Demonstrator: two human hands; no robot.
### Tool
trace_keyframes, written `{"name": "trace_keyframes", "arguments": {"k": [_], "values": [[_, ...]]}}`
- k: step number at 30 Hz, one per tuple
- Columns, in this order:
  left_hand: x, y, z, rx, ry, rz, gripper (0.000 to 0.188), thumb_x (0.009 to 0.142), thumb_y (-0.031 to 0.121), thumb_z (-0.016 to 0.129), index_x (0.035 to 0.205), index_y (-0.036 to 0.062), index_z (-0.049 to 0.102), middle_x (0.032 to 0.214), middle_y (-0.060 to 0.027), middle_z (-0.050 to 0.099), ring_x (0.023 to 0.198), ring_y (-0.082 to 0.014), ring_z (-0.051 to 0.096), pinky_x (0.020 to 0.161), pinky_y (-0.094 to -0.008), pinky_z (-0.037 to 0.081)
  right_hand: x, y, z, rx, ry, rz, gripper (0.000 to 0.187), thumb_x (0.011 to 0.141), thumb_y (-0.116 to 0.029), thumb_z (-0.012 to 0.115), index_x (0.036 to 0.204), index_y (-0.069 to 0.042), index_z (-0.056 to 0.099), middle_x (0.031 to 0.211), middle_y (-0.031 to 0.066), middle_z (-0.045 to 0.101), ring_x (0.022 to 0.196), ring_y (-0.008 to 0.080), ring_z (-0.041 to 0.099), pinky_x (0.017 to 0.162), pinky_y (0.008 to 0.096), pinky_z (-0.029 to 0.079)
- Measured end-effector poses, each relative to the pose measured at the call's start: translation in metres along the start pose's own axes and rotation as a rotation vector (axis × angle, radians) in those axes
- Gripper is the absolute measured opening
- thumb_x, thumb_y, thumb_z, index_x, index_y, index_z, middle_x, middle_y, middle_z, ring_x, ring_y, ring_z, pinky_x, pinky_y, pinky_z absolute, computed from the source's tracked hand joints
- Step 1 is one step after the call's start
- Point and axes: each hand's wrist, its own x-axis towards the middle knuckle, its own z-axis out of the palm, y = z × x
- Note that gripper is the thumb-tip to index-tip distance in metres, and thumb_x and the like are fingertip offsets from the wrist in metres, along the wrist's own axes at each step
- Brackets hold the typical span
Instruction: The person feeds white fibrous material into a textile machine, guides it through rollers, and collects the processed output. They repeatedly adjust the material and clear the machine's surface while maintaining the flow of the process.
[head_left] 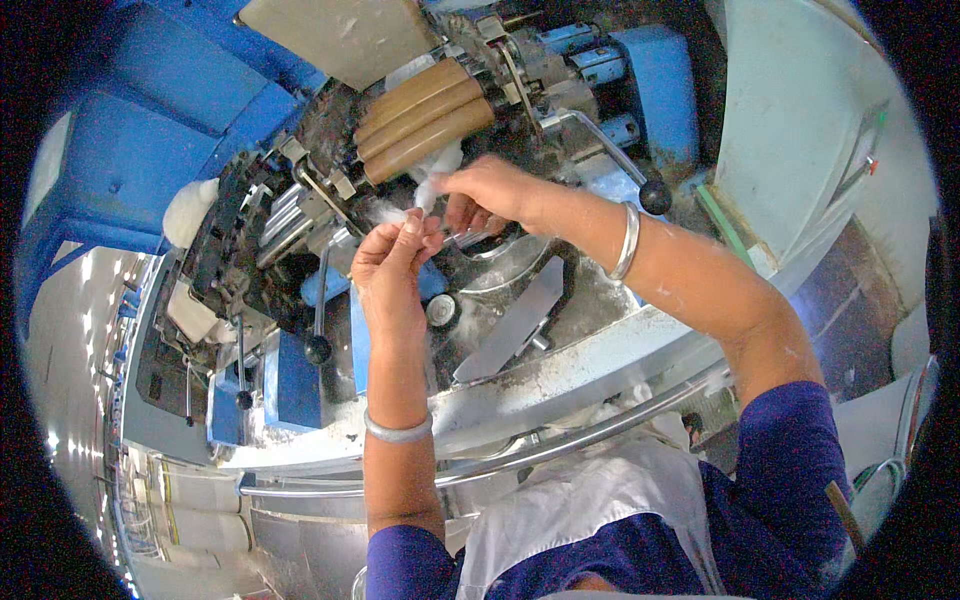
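A loose strand of white cotton sliver (424, 196) hangs in front of the brown rollers of a textile machine. My left hand (395, 255) is closed, its thumb and fingertips pinching the lower end, where wispy fibres stick out to the left. Slightly higher and to the right, my right hand (490, 195) has its thumb and forefinger closed on the same strand; its other fingers curl downward. The two sets of fingertips are close together. Behind them, the strand runs up toward the underside of the brown rollers (425, 120).
Black-knobbed levers (317, 348) (655, 196) stand on both sides of my hands. Below lies a worn metal bed with a flat angled plate (515, 325). A steel rail (560, 440) crosses before my body. A raised beige cover (340, 35) and white fibre wad (190, 213) are farther off.
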Motion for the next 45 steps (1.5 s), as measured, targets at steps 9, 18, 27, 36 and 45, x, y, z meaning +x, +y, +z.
{"name": "trace_keyframes", "arguments": {"k": [9, 18, 27, 36, 45], "values": [[-0.001, -0.003, -0.006, 0.073, -0.040, 0.110, 0.011, 0.086, 0.012, 0.069, 0.085, 0.0009, 0.067, 0.079, -0.0033, 0.067, 0.070, -0.0086, 0.060, 0.068, -0.0223, 0.049, -0.031, -0.019, 0.019, -0.282, 0.224, -0.886, 0.044, 0.069, -0.035, 0.080, 0.099, -0.005, 0.068, 0.076, 0.0090, 0.063, 0.069, 0.0219, 0.062, 0.062, 0.0345, 0.050], [-0.001, -0.011, 0.005, 0.272, -0.065, 0.327, 0.006, 0.087, 0.003, 0.065, 0.085, -0.0016, 0.065, 0.078, 0.0006, 0.064, 0.072, -0.0049, 0.054, 0.068, -0.0202, 0.045, -0.041, -0.035, 0.023, -0.904, 0.406, -0.645, 0.040, 0.079, -0.048, 0.064, 0.073, -0.009, 0.067, 0.068, 0.0140, 0.065, 0.066, 0.0346, 0.065, 0.057, 0.0461, 0.050], [0.006, -0.009, 0.009, 0.431, -0.031, 0.312, 0.006, 0.088, 0.001, 0.063, 0.089, -0.0035, 0.067, 0.079, 0.0013, 0.064, 0.071, -0.0051, 0.055, 0.064, -0.0189, 0.044, -0.035, -0.025, 0.018, -0.818, 0.445, -0.756, 0.027, 0.086, -0.027, 0.058, 0.075, -0.002, 0.062, 0.077, 0.0199, 0.064, 0.077, 0.0396, 0.063, 0.067, 0.0493, 0.051], [0.010, -0.008, 0.013, 0.260, -0.133, 0.262, 0.018, 0.089, 0.004, 0.064, 0.106, -0.0015, 0.063, 0.090, -0.0045, 0.067, 0.080, -0.0086, 0.062, 0.070, -0.0203, 0.049, -0.040, -0.022, 0.011, -0.684, 0.411, -0.801, 0.023, 0.082, -0.023, 0.061, 0.075, -0.001, 0.060, 0.077, 0.0216, 0.062, 0.078, 0.0411, 0.061, 0.066, 0.0511, 0.048], [0.002, -0.022, 0.007, -0.418, -0.325, -0.736, 0.044, 0.096, 0.051, 0.044, 0.109, 0.0114, 0.058, 0.109, -0.0082, 0.063, 0.109, -0.0229, 0.056, 0.092, -0.0411, 0.041, -0.067, -0.003, 0.015, -0.565, 0.373, -0.703, 0.020, 0.083, -0.018, 0.059, 0.071, -0.002, 0.062, 0.072, 0.0210, 0.061, 0.070, 0.0399, 0.061, 0.064, 0.0485, 0.048]]}}
